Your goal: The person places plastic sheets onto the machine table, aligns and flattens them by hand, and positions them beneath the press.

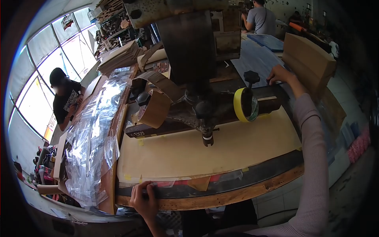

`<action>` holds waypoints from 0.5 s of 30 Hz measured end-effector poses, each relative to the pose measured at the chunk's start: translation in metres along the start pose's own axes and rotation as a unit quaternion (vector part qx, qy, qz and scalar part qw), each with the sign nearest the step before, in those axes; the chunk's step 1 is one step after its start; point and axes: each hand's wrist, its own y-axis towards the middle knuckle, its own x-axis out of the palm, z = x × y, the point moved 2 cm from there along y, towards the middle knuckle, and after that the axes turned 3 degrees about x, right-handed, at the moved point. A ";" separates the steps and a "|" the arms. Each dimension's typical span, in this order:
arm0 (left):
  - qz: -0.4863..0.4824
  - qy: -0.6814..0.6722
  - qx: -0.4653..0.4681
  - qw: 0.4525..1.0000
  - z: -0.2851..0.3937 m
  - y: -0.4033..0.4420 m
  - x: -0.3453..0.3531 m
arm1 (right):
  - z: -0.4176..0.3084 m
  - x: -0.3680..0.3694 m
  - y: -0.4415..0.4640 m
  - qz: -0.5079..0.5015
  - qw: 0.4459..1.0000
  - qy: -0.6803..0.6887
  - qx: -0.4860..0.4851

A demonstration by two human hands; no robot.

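My left hand rests at the front wooden edge of the work table, its fingers curled; what they hold, if anything, is hidden. My right hand reaches to the far right, fingers bent down onto the dark table edge beside a blue-grey sheet. Between them lies a large tan sheet on a black surface, with bits of yellow tape at its edges. A dark bar lies across the sheet's far part, under a metal machine head. A yellow tape roll and brown tape rolls hang on its arms.
Clear plastic sheets cover a wooden bench at left. A person in black stands beyond it. Another person in grey is at the back. A cardboard box stands at right. The machine column blocks the upper middle.
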 end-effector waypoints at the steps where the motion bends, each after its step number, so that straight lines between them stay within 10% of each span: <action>1: 0.001 0.000 -0.002 1.000 0.000 0.000 0.001 | 0.000 0.000 0.001 0.003 1.000 -0.001 -0.003; 15: 0.001 -0.003 -0.029 1.000 0.001 -0.001 -0.001 | -0.011 -0.003 -0.002 -0.033 0.999 -0.010 -0.010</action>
